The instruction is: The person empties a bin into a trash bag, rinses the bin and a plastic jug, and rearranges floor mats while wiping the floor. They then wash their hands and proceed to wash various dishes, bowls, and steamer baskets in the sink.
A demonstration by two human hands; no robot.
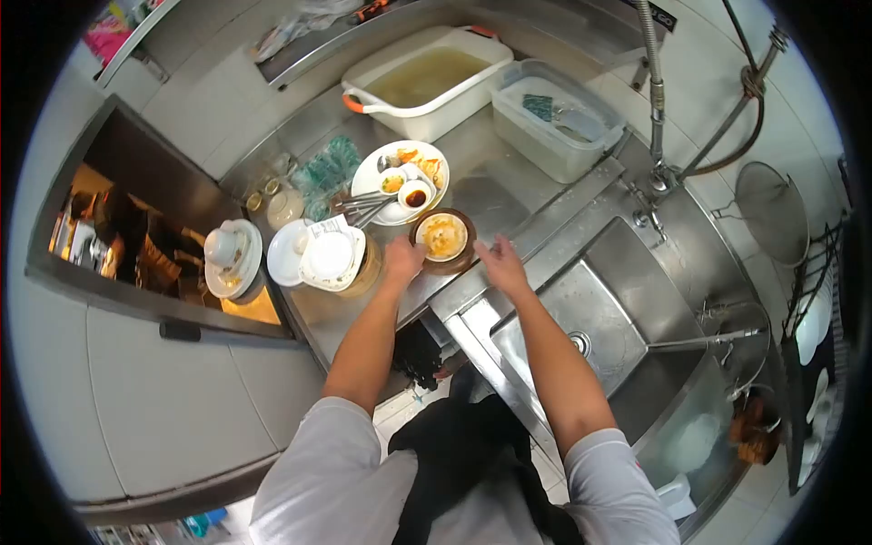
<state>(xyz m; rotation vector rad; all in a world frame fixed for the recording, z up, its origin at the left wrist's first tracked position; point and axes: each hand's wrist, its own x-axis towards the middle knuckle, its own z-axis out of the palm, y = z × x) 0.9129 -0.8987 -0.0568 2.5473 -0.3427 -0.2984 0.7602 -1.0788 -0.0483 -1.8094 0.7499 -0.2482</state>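
A small white dish (444, 236) with orange-brown food residue sits in a round brown holder (466, 259) on the steel counter. At the holder's left edge is my left hand (404, 260), with its fingers closed at the rim and partly hidden. My right hand (502, 264) is just right of the holder, fingers apart, holding nothing. Behind the holder lies a white plate (368, 175) with food scraps, small sauce cups (415, 194) and cutlery (368, 202). Left of my left hand stand stacked white dishes (331, 256).
At the back are a white tub (422, 116) of murky water and a clear plastic bin (554, 145). Glassware (286, 207) stands back left, near cups on plates (232, 259) by a wall opening. The sink (581, 309) and faucet (649, 216) are at right.
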